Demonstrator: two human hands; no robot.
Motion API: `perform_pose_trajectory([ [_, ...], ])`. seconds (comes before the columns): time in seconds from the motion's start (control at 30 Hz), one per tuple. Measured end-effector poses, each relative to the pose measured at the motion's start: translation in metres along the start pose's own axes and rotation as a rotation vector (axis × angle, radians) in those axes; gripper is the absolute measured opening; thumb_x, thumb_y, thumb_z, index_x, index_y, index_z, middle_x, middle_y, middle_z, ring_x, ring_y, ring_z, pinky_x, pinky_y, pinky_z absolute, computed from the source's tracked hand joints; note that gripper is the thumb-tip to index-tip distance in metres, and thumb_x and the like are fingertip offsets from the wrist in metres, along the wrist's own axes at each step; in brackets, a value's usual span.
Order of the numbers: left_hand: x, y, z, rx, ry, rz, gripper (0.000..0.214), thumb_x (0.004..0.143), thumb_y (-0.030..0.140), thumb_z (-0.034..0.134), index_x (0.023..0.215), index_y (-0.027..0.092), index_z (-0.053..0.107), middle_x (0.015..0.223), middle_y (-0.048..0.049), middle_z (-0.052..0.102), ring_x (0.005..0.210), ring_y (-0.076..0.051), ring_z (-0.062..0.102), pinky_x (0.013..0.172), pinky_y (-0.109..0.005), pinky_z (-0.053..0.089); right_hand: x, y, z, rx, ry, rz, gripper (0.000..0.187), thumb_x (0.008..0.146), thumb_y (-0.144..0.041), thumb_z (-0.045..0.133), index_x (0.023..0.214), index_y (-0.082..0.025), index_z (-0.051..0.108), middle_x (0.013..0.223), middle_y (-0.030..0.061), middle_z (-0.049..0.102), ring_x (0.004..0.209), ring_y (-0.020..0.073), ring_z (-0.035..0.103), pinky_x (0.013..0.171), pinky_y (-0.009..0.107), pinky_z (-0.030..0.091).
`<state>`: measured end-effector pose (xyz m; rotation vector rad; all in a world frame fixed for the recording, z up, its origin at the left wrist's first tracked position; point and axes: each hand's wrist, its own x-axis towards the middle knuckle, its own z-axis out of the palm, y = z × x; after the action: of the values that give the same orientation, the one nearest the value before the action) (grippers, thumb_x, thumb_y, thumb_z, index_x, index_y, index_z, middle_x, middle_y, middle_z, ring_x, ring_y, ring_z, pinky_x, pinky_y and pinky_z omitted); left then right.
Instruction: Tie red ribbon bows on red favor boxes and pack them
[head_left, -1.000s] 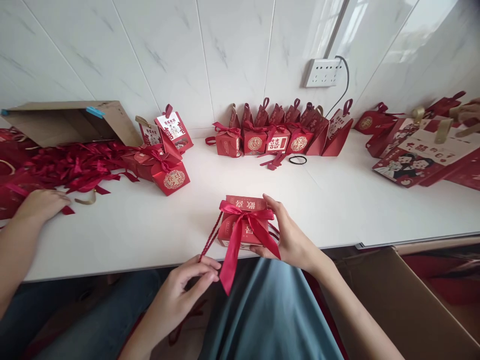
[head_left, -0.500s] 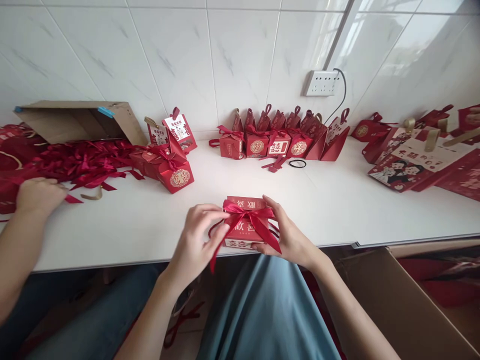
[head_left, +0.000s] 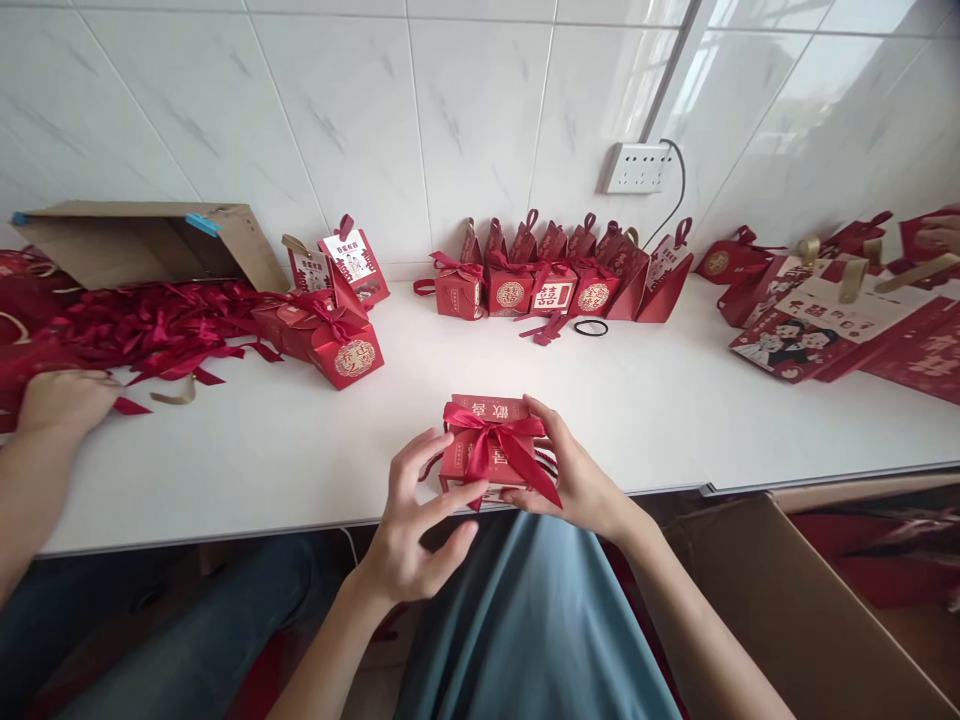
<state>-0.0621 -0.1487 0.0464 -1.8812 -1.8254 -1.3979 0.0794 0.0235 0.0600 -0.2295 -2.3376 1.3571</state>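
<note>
A small red gift box [head_left: 455,462] with pale lettering stands at the near edge of the counter in front of me. Across its top sits a red satin ribbon bow [head_left: 492,432], tails hanging toward me. My right hand [head_left: 577,475] grips the box's right side, fingers at the back corner and thumb at the front. Fingers apart, my left hand [head_left: 416,525] is at the box's front left, with fingertips by the lower end of a ribbon tail; whether they touch it I cannot tell. Dark red cords show at both sides of the box.
On the white counter [head_left: 300,460], finished-looking red boxes [head_left: 511,293] line the wall beside ribbon scraps and a black ring [head_left: 591,328]. Left are a ribbon pile [head_left: 172,325], a cardboard box [head_left: 247,245] and another person's hand [head_left: 67,405]. Red bags [head_left: 795,345] stand right.
My left hand has let go of the ribbon and spread its fingers, moving lower and right. The left tail now lies down the box's front. My right hand keeps its hold.
</note>
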Motion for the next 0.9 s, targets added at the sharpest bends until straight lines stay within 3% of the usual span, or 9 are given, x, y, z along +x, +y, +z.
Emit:
perform_pose_trajectory([
  [0.07,0.003,0.001,-0.004,-0.177,0.178,-0.143,0.028,0.087,0.036,0.043,0.082,0.019,0.064,0.118,-0.0115,0.048,0.115,-0.029,0.047,0.094,-0.046,0.044,-0.001,0.0,0.0,0.029,-0.005,0.008,0.091,0.074,-0.041,0.072,0.143,-0.026,0.013,0.14,0.0171,0.032,0.126,0.0278,0.042,0.099,0.047,0.044],
  [0.13,0.017,0.003,-0.009,-0.275,0.313,-0.398,0.034,0.088,0.043,0.037,0.07,0.019,0.054,0.087,-0.0077,0.053,0.087,-0.021,0.055,0.077,-0.036,0.049,-0.004,0.0,-0.004,0.048,-0.019,0.006,0.098,0.07,-0.047,0.074,0.143,-0.027,0.013,0.145,0.0175,0.028,0.13,0.0295,0.038,0.101,0.049,0.041],
  [0.2,0.038,0.005,-0.015,-0.263,0.249,-0.639,0.033,0.087,0.046,0.038,0.068,0.02,0.047,0.067,-0.0013,0.047,0.066,-0.016,0.05,0.062,-0.028,0.045,-0.009,0.002,-0.011,0.084,-0.035,-0.005,0.111,0.06,-0.056,0.078,0.144,-0.029,0.012,0.149,0.0173,0.023,0.135,0.0316,0.031,0.105,0.051,0.035],
  [0.27,0.059,0.008,-0.019,-0.189,0.047,-0.767,0.037,0.085,0.052,0.038,0.065,0.02,0.043,0.059,0.0019,0.042,0.057,-0.013,0.043,0.053,-0.025,0.037,-0.012,0.003,-0.021,0.188,-0.011,-0.016,0.112,0.054,-0.068,0.073,0.143,-0.031,0.015,0.147,0.0159,0.028,0.135,0.0319,0.03,0.104,0.051,0.035],
  [0.37,0.079,0.01,-0.019,-0.074,-0.138,-0.82,0.046,0.084,0.057,0.036,0.056,0.021,0.031,0.051,0.0042,0.031,0.048,-0.012,0.034,0.047,-0.024,0.027,-0.009,0.0,-0.03,0.298,0.178,0.043,0.069,0.073,-0.079,0.04,0.112,-0.024,0.052,0.103,0.0094,0.061,0.102,0.0256,0.058,0.087,0.041,0.047],
  [0.4,0.082,0.011,-0.018,-0.061,-0.158,-0.818,0.047,0.084,0.057,0.037,0.055,0.021,0.027,0.049,0.0046,0.029,0.047,-0.011,0.032,0.046,-0.024,0.025,-0.005,-0.004,-0.029,0.262,0.237,0.103,0.063,0.08,-0.076,0.03,0.092,-0.021,0.057,0.082,0.0055,0.06,0.084,0.0216,0.06,0.078,0.037,0.049],
  [0.47,0.082,0.01,-0.014,-0.061,-0.164,-0.811,0.048,0.084,0.054,0.04,0.054,0.021,0.024,0.048,0.0048,0.027,0.046,-0.011,0.031,0.046,-0.024,0.023,0.004,-0.013,-0.023,0.136,0.278,0.247,0.059,0.087,-0.069,0.026,0.064,-0.019,0.049,0.058,-0.0005,0.047,0.058,0.0147,0.049,0.061,0.029,0.044],
  [0.63,0.072,0.011,-0.005,-0.121,-0.047,-0.82,0.041,0.084,0.041,0.046,0.055,0.02,0.026,0.049,0.0053,0.027,0.048,-0.01,0.029,0.046,-0.023,0.023,0.017,-0.027,0.002,0.17,0.216,0.346,0.047,0.085,-0.059,0.046,0.06,-0.02,0.039,0.055,-0.0055,0.035,0.049,0.0089,0.031,0.045,0.022,0.026],
  [0.9,0.054,0.018,0.005,-0.305,0.148,-0.887,0.039,0.085,0.035,0.044,0.057,0.021,0.021,0.054,0.0048,0.02,0.049,-0.009,0.022,0.045,-0.023,0.023,0.008,-0.017,0.013,0.289,0.269,0.34,0.045,0.087,-0.053,0.046,0.059,-0.02,0.037,0.055,-0.005,0.037,0.05,0.0092,0.031,0.047,0.022,0.026],
])
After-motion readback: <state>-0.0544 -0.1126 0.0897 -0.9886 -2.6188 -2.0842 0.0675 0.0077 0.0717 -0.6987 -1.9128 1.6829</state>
